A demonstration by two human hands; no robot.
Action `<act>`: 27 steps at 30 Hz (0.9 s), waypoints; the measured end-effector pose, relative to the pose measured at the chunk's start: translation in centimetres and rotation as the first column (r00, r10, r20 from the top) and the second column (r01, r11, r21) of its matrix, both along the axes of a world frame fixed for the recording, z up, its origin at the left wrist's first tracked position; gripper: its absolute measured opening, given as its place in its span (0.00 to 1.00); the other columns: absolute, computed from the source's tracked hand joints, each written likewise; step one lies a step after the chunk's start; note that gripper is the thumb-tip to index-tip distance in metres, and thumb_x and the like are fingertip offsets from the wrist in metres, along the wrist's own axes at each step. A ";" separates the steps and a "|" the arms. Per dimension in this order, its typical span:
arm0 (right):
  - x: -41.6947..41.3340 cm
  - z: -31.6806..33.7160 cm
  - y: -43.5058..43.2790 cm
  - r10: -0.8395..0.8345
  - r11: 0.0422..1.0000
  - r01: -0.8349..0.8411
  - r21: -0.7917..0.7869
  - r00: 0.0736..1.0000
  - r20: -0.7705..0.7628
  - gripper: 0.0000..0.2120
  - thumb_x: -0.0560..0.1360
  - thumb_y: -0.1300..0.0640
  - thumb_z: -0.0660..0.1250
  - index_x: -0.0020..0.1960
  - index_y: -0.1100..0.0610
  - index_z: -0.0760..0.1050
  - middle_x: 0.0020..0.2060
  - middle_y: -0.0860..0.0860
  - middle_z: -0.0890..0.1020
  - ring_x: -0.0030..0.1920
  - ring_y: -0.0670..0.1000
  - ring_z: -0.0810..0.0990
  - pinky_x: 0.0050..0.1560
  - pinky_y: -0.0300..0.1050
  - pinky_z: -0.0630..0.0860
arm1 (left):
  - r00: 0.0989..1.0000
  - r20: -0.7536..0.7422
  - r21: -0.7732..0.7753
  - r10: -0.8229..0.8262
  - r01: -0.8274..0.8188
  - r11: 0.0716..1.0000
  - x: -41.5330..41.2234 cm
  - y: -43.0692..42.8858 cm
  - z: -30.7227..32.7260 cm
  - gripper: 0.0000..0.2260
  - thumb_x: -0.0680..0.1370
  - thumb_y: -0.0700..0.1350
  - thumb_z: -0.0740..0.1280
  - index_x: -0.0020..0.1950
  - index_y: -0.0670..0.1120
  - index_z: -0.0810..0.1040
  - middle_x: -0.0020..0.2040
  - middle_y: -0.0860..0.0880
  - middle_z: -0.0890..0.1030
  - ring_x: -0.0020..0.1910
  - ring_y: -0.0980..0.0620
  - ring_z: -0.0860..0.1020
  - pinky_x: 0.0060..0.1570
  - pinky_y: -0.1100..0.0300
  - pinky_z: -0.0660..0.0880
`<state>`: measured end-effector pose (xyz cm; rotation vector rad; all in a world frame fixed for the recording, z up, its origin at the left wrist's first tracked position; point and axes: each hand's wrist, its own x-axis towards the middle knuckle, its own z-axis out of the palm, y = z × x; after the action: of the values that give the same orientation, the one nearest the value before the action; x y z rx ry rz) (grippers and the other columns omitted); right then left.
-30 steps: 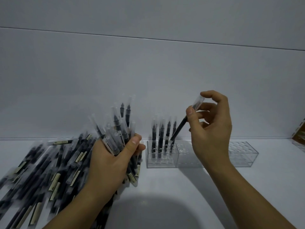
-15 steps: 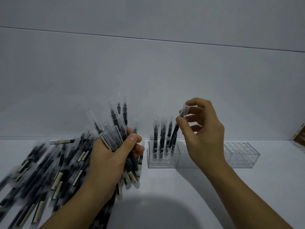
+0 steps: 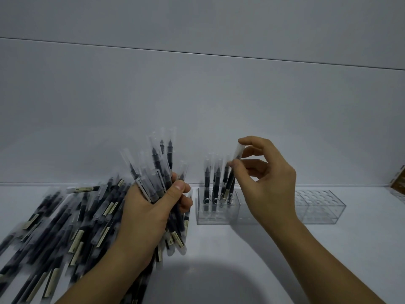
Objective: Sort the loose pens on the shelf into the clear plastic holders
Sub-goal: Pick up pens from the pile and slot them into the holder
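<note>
The right hand [image 3: 269, 185] pinches one black pen [image 3: 232, 172] between thumb and forefinger, its lower end down among the pens standing in the leftmost clear holder [image 3: 215, 216], seemingly seated in a hole. The left hand [image 3: 144, 218] grips a fanned bundle of pens [image 3: 156, 172] above the loose pile [image 3: 65, 220] on the white shelf [image 3: 241, 260]. Another clear holder [image 3: 322, 208] sits further right.

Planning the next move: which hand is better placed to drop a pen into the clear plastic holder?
Right. The right hand pinches a black clear-capped pen above the left end of the clear plastic holder; the left hand is full, gripping a bundle of pens.
</note>
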<state>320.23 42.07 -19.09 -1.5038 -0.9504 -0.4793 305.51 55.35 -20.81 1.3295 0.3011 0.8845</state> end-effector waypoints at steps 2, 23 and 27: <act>0.0 0.0 0.0 -0.015 1.000 0.015 -0.017 1.000 0.016 0.17 0.75 0.67 0.73 0.58 0.49 0.78 0.46 0.44 0.83 0.46 0.48 0.84 0.43 0.38 0.82 | 1.000 -0.009 -0.004 -0.003 0.003 1.000 0.0 0.0 0.0 0.10 0.72 0.44 0.69 0.49 0.40 0.81 0.42 0.42 0.85 0.37 0.45 0.84 0.39 0.57 0.82; 0.2 -0.2 0.4 -0.099 0.967 0.123 -0.223 0.988 0.117 0.15 0.78 0.65 0.72 0.61 0.51 0.80 0.44 0.41 0.81 0.44 0.40 0.80 0.42 0.27 0.74 | 0.998 -0.042 -0.020 -0.044 0.043 0.999 -0.3 -0.1 0.2 0.09 0.72 0.46 0.69 0.48 0.43 0.81 0.44 0.42 0.86 0.40 0.45 0.85 0.40 0.58 0.82; 0.1 -0.8 0.6 -0.116 0.955 0.148 -0.256 0.984 0.135 0.14 0.77 0.64 0.72 0.60 0.52 0.80 0.44 0.43 0.81 0.42 0.44 0.80 0.41 0.31 0.76 | 0.998 -0.041 -0.001 -0.042 0.042 0.999 -0.3 -0.2 0.2 0.09 0.72 0.46 0.69 0.47 0.43 0.82 0.43 0.42 0.86 0.39 0.46 0.85 0.40 0.59 0.82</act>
<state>320.37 42.67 -19.93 -1.8055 -1.0426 -0.5598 305.25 55.13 -20.64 1.3506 0.3040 0.8221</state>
